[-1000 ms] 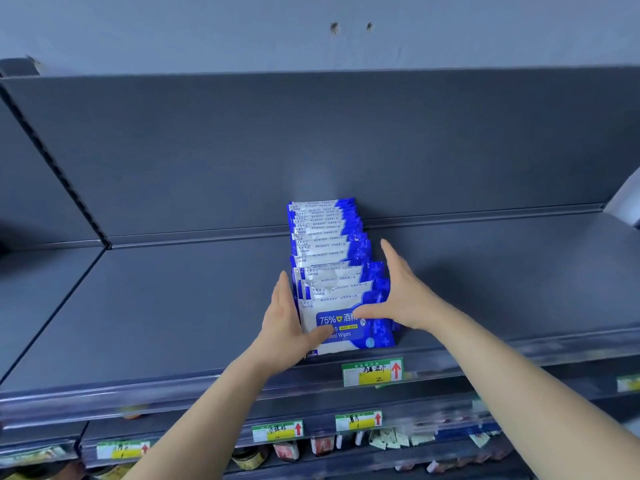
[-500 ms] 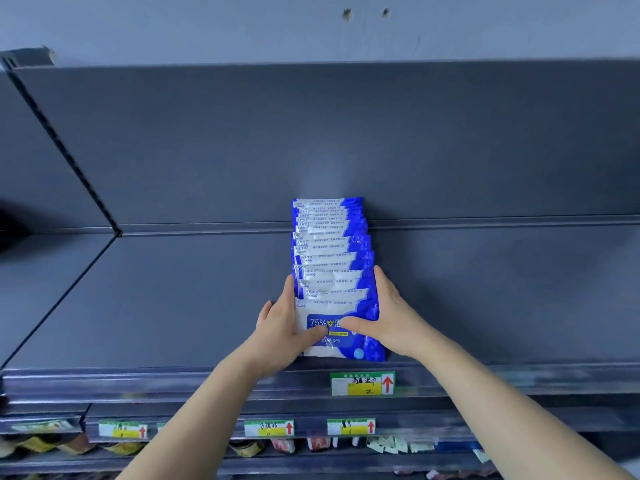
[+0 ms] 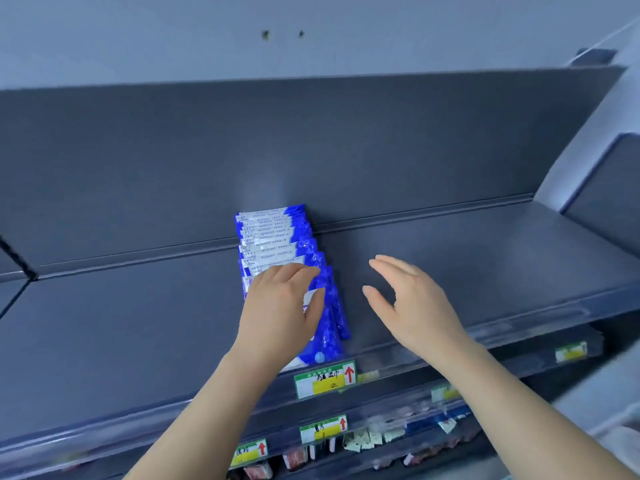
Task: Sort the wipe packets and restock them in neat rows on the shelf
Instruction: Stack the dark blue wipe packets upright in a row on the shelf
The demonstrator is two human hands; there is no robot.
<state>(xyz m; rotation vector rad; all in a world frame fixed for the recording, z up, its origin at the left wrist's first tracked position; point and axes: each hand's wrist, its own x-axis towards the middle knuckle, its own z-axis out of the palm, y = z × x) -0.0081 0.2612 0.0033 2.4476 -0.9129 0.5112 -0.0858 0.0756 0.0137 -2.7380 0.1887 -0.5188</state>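
A row of several blue-and-white wipe packets runs from the back panel to the front edge of the dark grey shelf, each leaning on the one behind. My left hand lies over the front packets, fingers bent across their tops and thumb against the front packet's face. My right hand hovers to the right of the row with straight fingers, apart from the packets and holding nothing.
A green-and-yellow price tag with a red arrow sits on the shelf's front rail below the row. Lower shelves carry more tags and small goods. A second shelf unit adjoins at the right.
My right hand has let go of the row's right side and moved right, opening in the air. My left hand has shifted from the left side onto the front packets. The view has tilted.
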